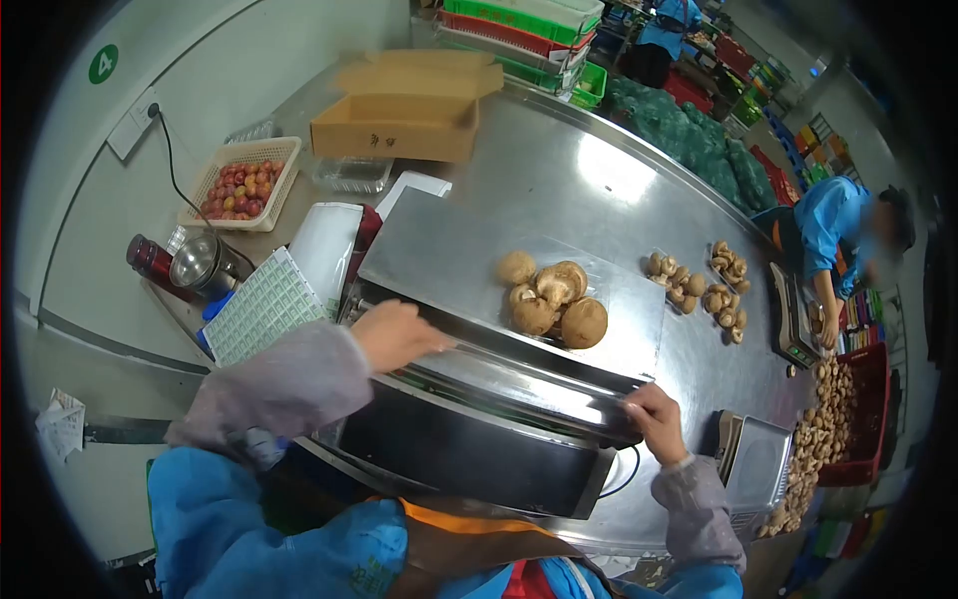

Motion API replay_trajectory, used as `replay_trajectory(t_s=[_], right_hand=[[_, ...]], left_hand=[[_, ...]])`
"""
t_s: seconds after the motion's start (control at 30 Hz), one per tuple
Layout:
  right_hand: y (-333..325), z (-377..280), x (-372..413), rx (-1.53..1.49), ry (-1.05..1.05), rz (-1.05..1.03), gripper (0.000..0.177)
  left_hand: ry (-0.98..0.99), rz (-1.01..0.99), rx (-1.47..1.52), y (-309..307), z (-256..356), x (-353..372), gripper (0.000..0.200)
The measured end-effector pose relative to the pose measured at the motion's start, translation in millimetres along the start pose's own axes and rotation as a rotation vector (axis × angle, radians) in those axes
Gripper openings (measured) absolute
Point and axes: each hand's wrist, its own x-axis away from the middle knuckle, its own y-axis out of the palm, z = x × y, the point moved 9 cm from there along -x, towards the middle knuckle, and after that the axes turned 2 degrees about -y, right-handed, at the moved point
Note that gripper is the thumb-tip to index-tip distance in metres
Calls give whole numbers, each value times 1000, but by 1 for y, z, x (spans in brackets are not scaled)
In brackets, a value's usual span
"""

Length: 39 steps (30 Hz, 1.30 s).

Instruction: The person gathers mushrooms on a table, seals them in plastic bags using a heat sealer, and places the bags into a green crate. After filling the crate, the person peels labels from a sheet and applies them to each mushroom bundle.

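A tabletop film-wrapping machine [469,454] with a shiny roller [509,384] stands right before me. My left hand [399,334] is over the roller's left part, fingers stretched out to the right and slightly blurred. At the roller's right end my right hand [657,417] has its fingers curled and pinched together; what lies between them is too small to make out. Behind the roller, on the machine's flat metal plate [429,245], sits a group of several large brown mushrooms [584,322], apparently on a clear tray whose edges barely show.
Left: a basket of red fruit [239,192], an open cardboard box [394,127], a label sheet [264,311] and a metal pot [197,263]. Right: small mushroom clusters [726,299], a scale [753,464], a heap of mushrooms [823,424], and a co-worker [833,225] at another scale.
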Motion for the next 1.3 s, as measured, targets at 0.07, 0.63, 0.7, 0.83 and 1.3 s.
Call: replay_trajectory(t_s=[0.07,0.63,0.7,0.83,1.3], right_hand=[[-9,-19,17,-212,37,-152,7],[36,0,-169,-45,96,-200,29],[42,-2,-158,-329,195,-251,42],[52,26,-113,-269,601,-461,66],[109,-4,35,342,81,-347,52]], left_hand=[[-367,-312,598,9,-16,34,31],[-175,339,290,-3,-34,-148,36],[-418,77,540,15,-45,-148,43],[-601,-420,958,44,-19,-110,69],[-407,-4,462,120,26,53,58]])
